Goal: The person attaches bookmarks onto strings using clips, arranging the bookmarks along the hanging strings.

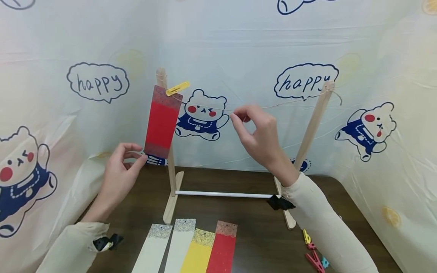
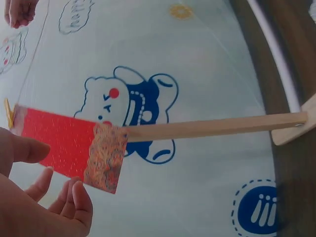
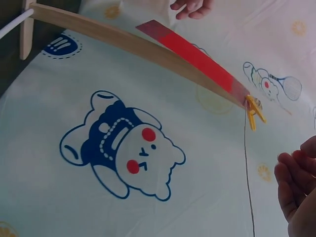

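A red card (image 1: 161, 121) with patterned ends hangs from a thin string (image 1: 290, 102), held by a yellow clothespin (image 1: 177, 88) beside the left wooden post (image 1: 172, 170). My left hand (image 1: 136, 153) hovers at the card's lower left corner with its fingers loosely curved; I cannot tell whether they touch it. In the left wrist view the thumb (image 2: 24, 148) lies in front of the card (image 2: 69, 143). My right hand (image 1: 240, 117) is raised near the middle of the string, fingers relaxed and holding nothing. In the right wrist view the string (image 3: 247, 168) passes left of those fingers (image 3: 296, 187).
The right post (image 1: 312, 125) and a white rod (image 1: 225, 195) complete the stand on the dark table (image 1: 259, 235). Several cards lie in front: white (image 1: 153, 246), white (image 1: 179, 242), yellow (image 1: 199, 250), red (image 1: 223, 246). Loose clothespins (image 1: 314, 254) lie at the right. A bear-print sheet (image 1: 375, 76) backs the scene.
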`<state>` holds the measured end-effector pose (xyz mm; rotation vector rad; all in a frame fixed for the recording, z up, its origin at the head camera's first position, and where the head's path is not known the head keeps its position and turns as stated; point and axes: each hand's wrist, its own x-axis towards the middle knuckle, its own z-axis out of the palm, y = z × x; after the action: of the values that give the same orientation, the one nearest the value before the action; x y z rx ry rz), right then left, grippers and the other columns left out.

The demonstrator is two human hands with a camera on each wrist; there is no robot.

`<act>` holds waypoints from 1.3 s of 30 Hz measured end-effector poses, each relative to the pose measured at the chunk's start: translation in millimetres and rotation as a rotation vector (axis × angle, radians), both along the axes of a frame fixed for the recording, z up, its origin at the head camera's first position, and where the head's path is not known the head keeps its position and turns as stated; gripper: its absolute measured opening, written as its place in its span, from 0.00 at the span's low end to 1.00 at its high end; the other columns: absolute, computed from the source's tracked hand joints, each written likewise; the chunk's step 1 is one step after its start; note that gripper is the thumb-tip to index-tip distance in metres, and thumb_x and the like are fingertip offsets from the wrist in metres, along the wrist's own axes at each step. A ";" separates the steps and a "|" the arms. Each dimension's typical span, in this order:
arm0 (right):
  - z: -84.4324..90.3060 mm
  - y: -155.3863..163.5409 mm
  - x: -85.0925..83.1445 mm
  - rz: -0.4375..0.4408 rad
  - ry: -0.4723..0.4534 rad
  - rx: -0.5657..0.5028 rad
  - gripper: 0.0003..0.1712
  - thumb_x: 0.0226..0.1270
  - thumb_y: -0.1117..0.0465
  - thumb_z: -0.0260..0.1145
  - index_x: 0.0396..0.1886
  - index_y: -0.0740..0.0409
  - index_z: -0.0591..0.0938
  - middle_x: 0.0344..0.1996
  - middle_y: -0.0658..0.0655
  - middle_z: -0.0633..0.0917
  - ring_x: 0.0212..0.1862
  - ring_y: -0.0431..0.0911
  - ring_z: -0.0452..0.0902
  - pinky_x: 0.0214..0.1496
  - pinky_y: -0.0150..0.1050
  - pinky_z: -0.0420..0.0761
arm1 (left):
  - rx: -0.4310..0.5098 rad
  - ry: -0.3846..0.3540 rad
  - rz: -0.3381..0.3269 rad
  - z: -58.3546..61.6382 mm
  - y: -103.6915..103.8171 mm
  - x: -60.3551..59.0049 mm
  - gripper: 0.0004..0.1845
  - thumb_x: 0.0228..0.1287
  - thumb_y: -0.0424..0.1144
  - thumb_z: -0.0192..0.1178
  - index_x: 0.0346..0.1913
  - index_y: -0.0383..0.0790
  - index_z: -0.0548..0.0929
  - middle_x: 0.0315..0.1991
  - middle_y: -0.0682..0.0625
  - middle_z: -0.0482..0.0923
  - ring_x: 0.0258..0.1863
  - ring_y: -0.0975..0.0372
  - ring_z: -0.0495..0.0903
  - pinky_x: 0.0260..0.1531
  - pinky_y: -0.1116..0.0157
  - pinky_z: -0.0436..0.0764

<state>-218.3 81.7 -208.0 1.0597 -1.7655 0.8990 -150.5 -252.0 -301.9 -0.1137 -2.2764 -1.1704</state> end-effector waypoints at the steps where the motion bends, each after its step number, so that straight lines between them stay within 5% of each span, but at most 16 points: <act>1: -3.7 3.9 2.5 -0.005 -0.004 0.007 0.06 0.71 0.64 0.63 0.37 0.64 0.84 0.32 0.57 0.85 0.36 0.44 0.77 0.42 0.39 0.80 | -0.019 0.002 -0.003 -2.0 1.5 3.1 0.18 0.73 0.42 0.58 0.58 0.36 0.72 0.53 0.46 0.75 0.43 0.67 0.76 0.35 0.77 0.74; 11: -48.2 37.9 22.2 -0.035 -0.080 0.042 0.02 0.66 0.68 0.67 0.37 0.61 0.84 0.32 0.55 0.84 0.36 0.45 0.78 0.40 0.42 0.80 | -0.160 -0.014 -0.010 -21.6 12.5 27.2 0.16 0.71 0.39 0.61 0.55 0.37 0.73 0.50 0.45 0.75 0.45 0.57 0.76 0.38 0.76 0.73; 18: -85.5 64.9 34.7 -0.090 -0.183 0.048 0.03 0.66 0.67 0.67 0.38 0.58 0.85 0.32 0.51 0.85 0.36 0.42 0.78 0.42 0.32 0.77 | -0.212 -0.061 -0.055 -39.9 14.4 38.2 0.14 0.68 0.37 0.64 0.52 0.39 0.75 0.50 0.48 0.75 0.46 0.58 0.76 0.40 0.74 0.77; 24: -119.1 86.3 46.0 -0.138 -0.258 0.045 0.05 0.65 0.69 0.68 0.36 0.56 0.85 0.30 0.48 0.84 0.34 0.38 0.76 0.40 0.26 0.76 | -0.241 -0.128 -0.086 -54.7 15.0 47.3 0.14 0.68 0.38 0.65 0.53 0.42 0.76 0.50 0.49 0.76 0.48 0.56 0.79 0.42 0.62 0.82; 34: -172.0 129.4 66.7 -0.309 -0.413 0.051 0.06 0.63 0.70 0.71 0.36 0.55 0.86 0.29 0.44 0.84 0.31 0.36 0.76 0.36 0.25 0.77 | -0.316 -0.365 -0.202 -94.9 0.1 60.7 0.18 0.67 0.42 0.66 0.56 0.41 0.76 0.55 0.43 0.76 0.50 0.49 0.78 0.40 0.53 0.80; 39: -196.4 159.4 78.1 -0.444 -0.619 0.071 0.02 0.69 0.62 0.68 0.37 0.52 0.86 0.29 0.46 0.85 0.31 0.37 0.77 0.35 0.29 0.78 | -0.377 -0.574 -0.188 -115.3 -16.8 62.1 0.24 0.65 0.48 0.67 0.56 0.36 0.76 0.54 0.39 0.77 0.49 0.46 0.79 0.41 0.49 0.81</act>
<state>-140.2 241.1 -404.4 0.3998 -2.4294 0.9384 -88.5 -268.9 -417.3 -0.1527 -3.0393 -0.9266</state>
